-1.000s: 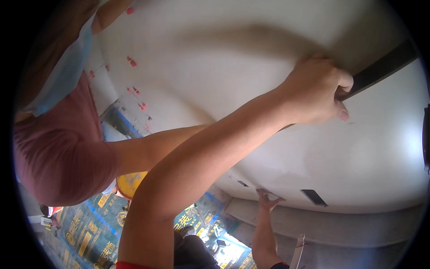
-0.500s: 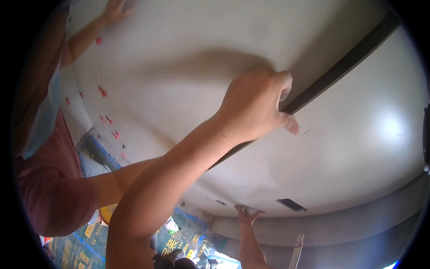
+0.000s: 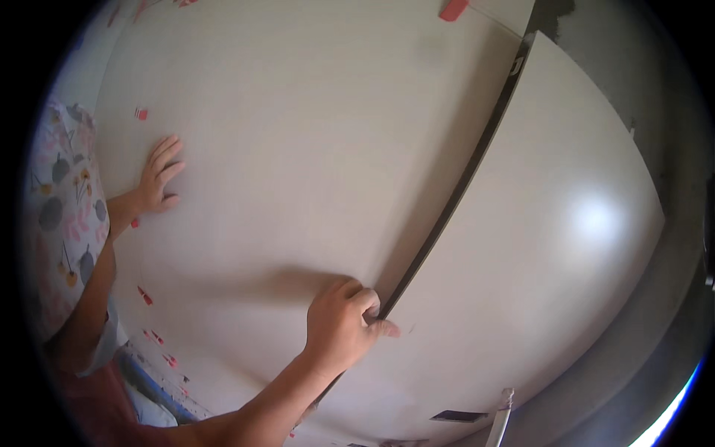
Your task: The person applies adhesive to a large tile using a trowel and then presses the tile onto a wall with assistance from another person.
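A large glossy pale tile slab (image 3: 566, 179) takes up the right part of the view. Its dark long edge runs slantwise beside a broad pale tiled surface (image 3: 298, 134) and throws a shadow on it. Coming in from the lower left, my left hand (image 3: 342, 320) is closed on this edge, fingers curled on the near side and thumb laid over the slab's face. At the lower border, a sliver of skin (image 3: 406, 442) looks like the fingertips of my right hand; the rest of that hand lies outside the picture.
At the left a co-worker in a patterned cap (image 3: 67, 194) rests a spread hand (image 3: 160, 179) on the pale surface. Red clips (image 3: 145, 296) line its seams; a larger one (image 3: 453, 9) sits at the top. Below are a dark rectangular cutout (image 3: 458, 416) and a pale stick (image 3: 503, 417).
The view has swung upward and turned, bringing the slab's upper corner into sight. My left hand keeps its hold on the edge. The lower hand has nearly left the picture.
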